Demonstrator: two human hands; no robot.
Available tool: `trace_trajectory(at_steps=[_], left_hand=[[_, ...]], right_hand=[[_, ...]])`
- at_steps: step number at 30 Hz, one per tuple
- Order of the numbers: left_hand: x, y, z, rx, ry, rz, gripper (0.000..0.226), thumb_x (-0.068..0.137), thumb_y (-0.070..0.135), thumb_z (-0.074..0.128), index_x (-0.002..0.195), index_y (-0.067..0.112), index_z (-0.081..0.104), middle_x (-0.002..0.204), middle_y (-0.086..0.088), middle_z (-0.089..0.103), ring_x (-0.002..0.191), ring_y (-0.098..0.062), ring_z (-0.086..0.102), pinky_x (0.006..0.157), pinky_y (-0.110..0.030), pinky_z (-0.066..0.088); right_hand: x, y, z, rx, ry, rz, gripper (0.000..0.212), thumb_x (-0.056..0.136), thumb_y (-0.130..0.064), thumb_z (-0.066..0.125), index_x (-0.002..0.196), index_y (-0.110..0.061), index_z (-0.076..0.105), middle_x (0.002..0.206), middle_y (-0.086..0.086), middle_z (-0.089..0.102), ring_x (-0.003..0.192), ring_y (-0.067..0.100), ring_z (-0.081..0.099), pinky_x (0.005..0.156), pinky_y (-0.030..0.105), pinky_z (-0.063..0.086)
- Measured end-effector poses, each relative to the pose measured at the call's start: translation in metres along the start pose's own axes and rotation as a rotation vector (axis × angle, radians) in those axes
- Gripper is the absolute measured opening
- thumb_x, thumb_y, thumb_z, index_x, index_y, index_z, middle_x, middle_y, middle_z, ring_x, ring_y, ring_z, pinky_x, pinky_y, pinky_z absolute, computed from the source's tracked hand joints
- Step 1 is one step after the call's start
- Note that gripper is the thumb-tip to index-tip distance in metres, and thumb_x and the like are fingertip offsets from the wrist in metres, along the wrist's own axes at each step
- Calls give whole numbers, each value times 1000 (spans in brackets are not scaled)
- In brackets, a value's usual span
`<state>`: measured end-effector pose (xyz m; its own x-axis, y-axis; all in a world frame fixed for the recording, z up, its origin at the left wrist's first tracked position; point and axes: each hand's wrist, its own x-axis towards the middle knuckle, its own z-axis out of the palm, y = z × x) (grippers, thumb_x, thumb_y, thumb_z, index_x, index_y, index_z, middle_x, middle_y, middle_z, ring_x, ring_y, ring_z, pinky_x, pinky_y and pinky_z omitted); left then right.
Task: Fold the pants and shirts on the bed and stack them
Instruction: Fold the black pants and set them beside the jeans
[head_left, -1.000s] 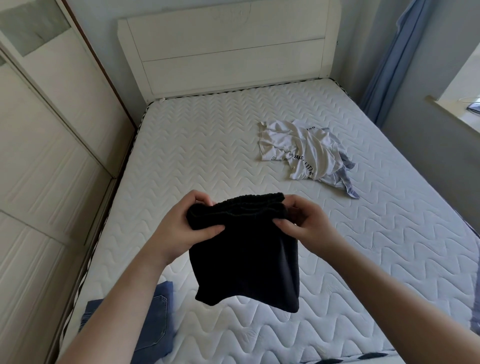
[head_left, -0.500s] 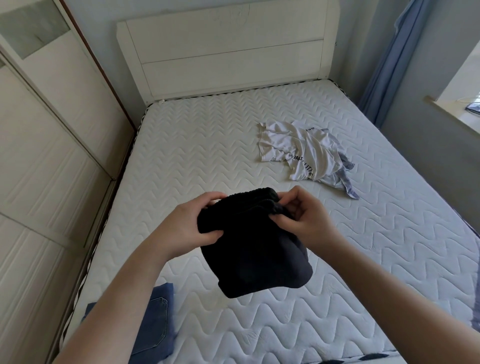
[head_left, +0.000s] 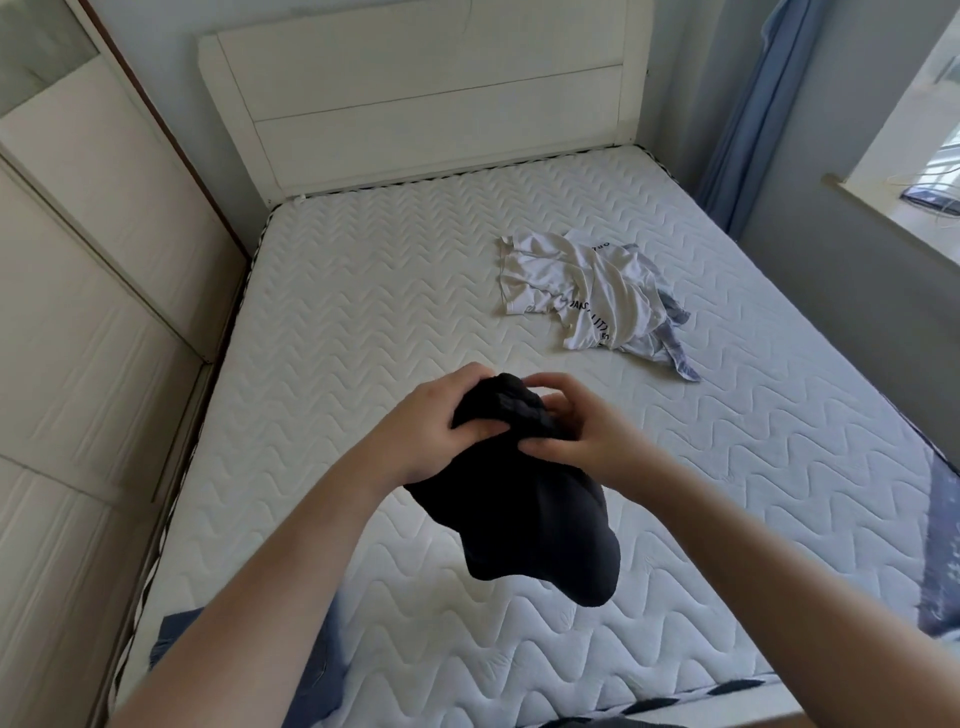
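Black pants (head_left: 530, 514) bunched, held in air above bed (head_left: 363, 322), near its foot. Left hand (head_left: 431, 426) grips waistband from left; right hand (head_left: 582, 431) pinches it from right, hands close together. White shirt (head_left: 576, 288) crumpled farther up bed. Blue jeans (head_left: 322, 670) at foot-left corner.
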<state>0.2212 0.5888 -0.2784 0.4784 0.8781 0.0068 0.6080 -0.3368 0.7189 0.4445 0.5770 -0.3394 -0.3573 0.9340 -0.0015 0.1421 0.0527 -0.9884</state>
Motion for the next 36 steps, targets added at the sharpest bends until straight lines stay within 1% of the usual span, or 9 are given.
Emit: trace_trajectory(at_steps=[3, 7, 12, 19, 22, 25, 29, 33, 36], left_hand=[[-1, 1, -9, -36, -37, 29, 28, 88, 31, 62, 106, 51, 52, 97, 21, 66, 95, -2, 63, 81, -21, 45], [-5, -3, -22, -50, -46, 39, 30, 91, 24, 63, 111, 44, 55, 100, 18, 67, 98, -4, 64, 83, -16, 48], [-13, -15, -27, -55, -4, -4, 34, 91, 16, 64, 109, 44, 55, 97, 18, 66, 94, -4, 63, 79, -12, 47], [-27, -34, -20, -69, 20, -39, 42, 92, 9, 61, 111, 46, 53, 101, 19, 65, 97, -3, 62, 80, -11, 46], [-30, -41, -19, -100, 36, -58, 41, 93, 8, 60, 112, 43, 54, 102, 17, 65, 98, -5, 62, 82, -14, 48], [-32, -48, -19, -112, 38, -83, 39, 92, 8, 61, 111, 42, 55, 99, 15, 65, 95, -6, 63, 80, -18, 51], [-30, -60, -16, 3, 13, -136, 42, 87, 12, 68, 101, 48, 53, 90, 22, 65, 87, 0, 62, 71, -10, 46], [-20, -80, -13, 203, -24, -230, 41, 73, 17, 75, 98, 40, 53, 86, 13, 64, 74, -4, 61, 55, -13, 44], [-7, -96, -6, 329, -79, -295, 36, 69, 23, 70, 96, 37, 50, 81, 14, 62, 75, -16, 59, 61, -22, 40]], right_hand=[[-7, 30, 0, -354, -100, 203, 43, 74, -33, 82, 100, -55, 56, 89, -31, 66, 88, -12, 60, 71, 4, 41], [-19, 81, 6, -495, -105, 389, 24, 80, -36, 77, 101, -27, 68, 86, -13, 66, 82, 9, 60, 58, 4, 38], [-31, 115, 13, -562, -75, 485, 22, 85, -37, 71, 101, -21, 69, 85, -5, 66, 83, 16, 60, 68, 28, 42], [-45, 158, 10, -795, -122, 519, 3, 85, -35, 60, 88, -33, 61, 78, -9, 61, 80, 18, 59, 70, 26, 35], [-55, 181, 3, -911, -107, 569, 15, 91, -40, 53, 93, -30, 64, 79, -5, 62, 85, 24, 63, 72, 28, 33], [-70, 203, -9, -1003, -68, 592, 27, 96, -47, 46, 107, -34, 68, 95, -6, 67, 93, 22, 62, 83, 34, 36], [-85, 218, -26, -1014, 69, 540, 22, 95, -48, 51, 106, -42, 70, 101, -10, 56, 98, 17, 56, 87, 34, 31], [-86, 213, -44, -1005, 199, 535, 18, 94, -44, 56, 91, -32, 69, 92, -6, 68, 77, 20, 57, 76, 33, 31], [-82, 208, -60, -1057, 231, 558, 18, 95, -44, 51, 86, -36, 65, 82, -4, 71, 69, 20, 52, 73, 33, 28]])
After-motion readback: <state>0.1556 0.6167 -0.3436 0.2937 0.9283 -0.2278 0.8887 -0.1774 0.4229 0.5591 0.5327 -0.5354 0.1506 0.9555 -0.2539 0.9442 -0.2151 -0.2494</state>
